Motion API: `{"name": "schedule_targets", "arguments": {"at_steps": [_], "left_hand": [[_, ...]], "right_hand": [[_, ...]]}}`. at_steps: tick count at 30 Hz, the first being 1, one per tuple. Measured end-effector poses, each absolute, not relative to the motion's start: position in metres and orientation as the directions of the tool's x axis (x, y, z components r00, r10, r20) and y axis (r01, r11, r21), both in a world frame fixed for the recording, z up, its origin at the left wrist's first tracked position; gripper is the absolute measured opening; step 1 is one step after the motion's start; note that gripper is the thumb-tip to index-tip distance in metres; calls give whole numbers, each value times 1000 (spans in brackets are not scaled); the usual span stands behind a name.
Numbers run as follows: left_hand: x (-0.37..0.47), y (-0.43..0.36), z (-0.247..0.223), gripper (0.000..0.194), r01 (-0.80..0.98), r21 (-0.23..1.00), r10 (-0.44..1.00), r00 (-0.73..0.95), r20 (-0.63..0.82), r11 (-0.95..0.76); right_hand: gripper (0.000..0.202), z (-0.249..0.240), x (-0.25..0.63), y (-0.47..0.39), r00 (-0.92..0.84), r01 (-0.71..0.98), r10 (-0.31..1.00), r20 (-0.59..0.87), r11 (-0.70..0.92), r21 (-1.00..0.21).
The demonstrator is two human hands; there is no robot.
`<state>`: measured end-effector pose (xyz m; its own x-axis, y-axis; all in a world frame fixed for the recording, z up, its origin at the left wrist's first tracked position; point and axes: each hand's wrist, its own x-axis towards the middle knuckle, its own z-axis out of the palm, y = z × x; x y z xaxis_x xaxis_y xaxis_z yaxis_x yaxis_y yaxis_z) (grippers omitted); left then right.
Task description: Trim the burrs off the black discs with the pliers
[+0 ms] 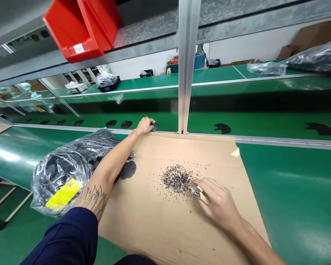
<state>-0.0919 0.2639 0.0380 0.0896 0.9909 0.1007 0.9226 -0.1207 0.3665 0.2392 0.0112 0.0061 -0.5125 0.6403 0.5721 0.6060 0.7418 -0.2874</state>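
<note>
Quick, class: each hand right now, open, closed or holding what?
Left hand: at black discs; grip cannot be told.
Right hand: closed, holding a small metal tool.

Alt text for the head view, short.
A person's right hand holds a shiny tool beside black bits scattered on cardboard; the left hand is at a dark piece on a green strip. A clear bag with a yellow label lies left, a red bin above.

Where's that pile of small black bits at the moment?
The pile of small black bits lies on the cardboard sheet in the head view, right of the clear plastic bag and just left of the right hand.
</note>
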Motion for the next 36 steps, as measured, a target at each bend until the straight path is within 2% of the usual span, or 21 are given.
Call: {"name": "schedule_targets", "arguments": {"at_steps": [3,5,8,10,12,14,16,18,20,21,23,25,26,28,30,34,36], "left_hand": [[-87,236,58,17,881,433,968,97,233,-193],[-78,210,69,17,851,468,947,98,304,-239],[-53,151,74,17,755,524,893,179,413,-394],[-29,105,68,16,488,560,738,345,581,-669],[-5,61,56,11,261,523,583,426,692,-812],[15,29,44,7,172,488,510,443,738,-856],[23,12,36,7,164,469,490,435,755,-868],[15,6,34,14,224,477,524,457,719,-850],[-9,7,38,23,384,462,600,539,591,-800],[-25,9,41,25,492,417,645,582,496,-764],[-59,13,49,21,733,224,766,601,231,-642],[-90,17,53,19,901,-10,901,433,4,-433],[-102,19,54,23,937,-97,942,331,-55,-335],[-119,21,52,28,960,-181,975,198,-105,-215],[-127,22,46,24,967,-165,979,177,-105,-193],[-128,23,40,13,983,-56,984,174,-41,-177],[-125,22,42,13,980,61,981,189,39,-191]], "right_hand": [[20,6,234,8,-486,565,665,567,734,-377],[16,8,228,6,-423,513,744,517,667,-540],[24,16,222,4,-284,373,912,295,389,-842],[36,23,221,4,-258,213,960,110,168,-963],[46,30,221,5,-309,38,951,-24,-13,-999],[49,33,222,6,-401,-62,910,-107,-143,-988],[52,35,222,7,-470,-68,869,-154,-210,-975],[55,34,222,8,-449,-36,876,-178,-217,-976],[55,32,222,8,-328,8,929,-169,-177,-984],[55,32,221,9,-255,40,955,-150,-145,-989],[53,30,221,9,-153,105,984,-93,-77,-991],[50,28,221,11,-126,143,991,-39,-21,-989],[48,27,220,11,-129,146,991,-18,1,-989],[48,26,219,12,-159,139,987,5,28,-990],[50,25,217,11,-187,134,982,5,31,-991],[51,22,216,11,-192,161,981,-8,24,-987],[50,20,217,11,-164,182,986,-7,23,-983]]}}
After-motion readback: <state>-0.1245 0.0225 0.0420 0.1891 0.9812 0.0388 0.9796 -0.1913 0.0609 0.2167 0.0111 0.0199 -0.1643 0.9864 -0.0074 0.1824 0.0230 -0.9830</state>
